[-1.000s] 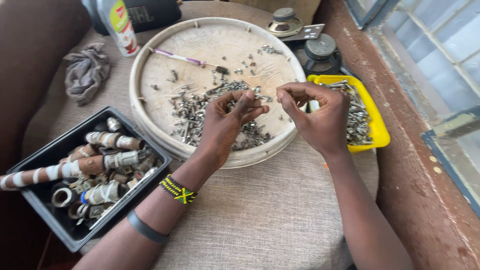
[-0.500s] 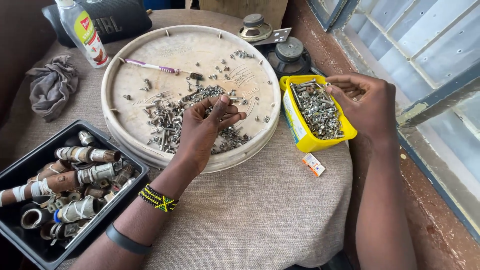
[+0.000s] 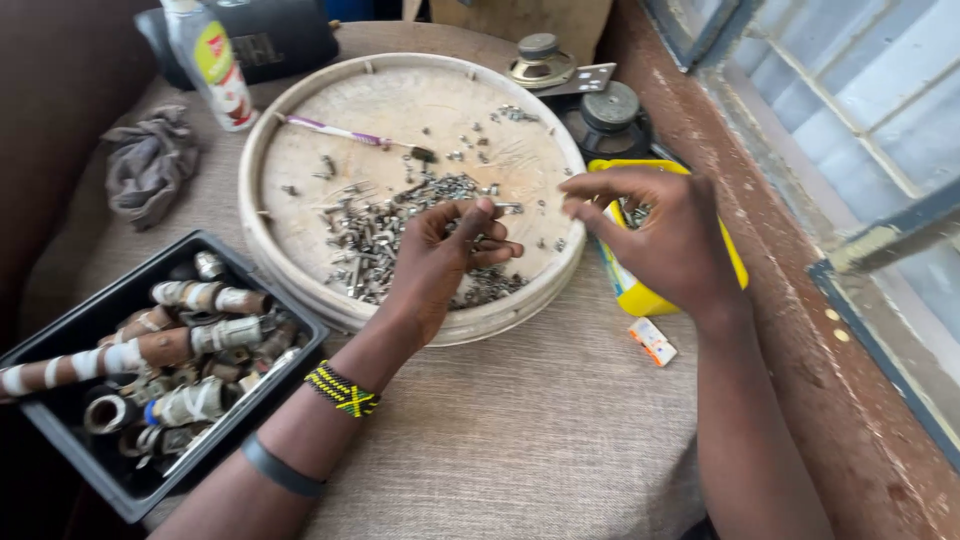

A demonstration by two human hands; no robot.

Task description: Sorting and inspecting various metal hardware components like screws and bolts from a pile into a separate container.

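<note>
A round shallow tray (image 3: 290, 290) holds a heap of small metal screws and bolts (image 3: 385, 235). My left hand (image 3: 445, 250) rests on the heap with its fingers curled around a few small screws. Over the tray's right rim hovers my right hand (image 3: 665, 235), fingertips pinched together, though I cannot see anything between them. It covers most of a yellow container (image 3: 640, 295) that has more screws in it. A purple-handled toothbrush (image 3: 345, 133) lies in the tray's far part.
A black bin (image 3: 75, 440) of pipe fittings sits at the near left. A grey rag (image 3: 150, 165) and a plastic bottle (image 3: 212, 62) lie at the far left. Two small speakers (image 3: 610, 105) stand behind the tray. A small white packet (image 3: 652, 341) lies by the yellow container. A window ledge runs along the right.
My right hand has come back from above the yellow container toward the tray's right rim. My left hand stays on the screw heap. The view has shifted slightly.
</note>
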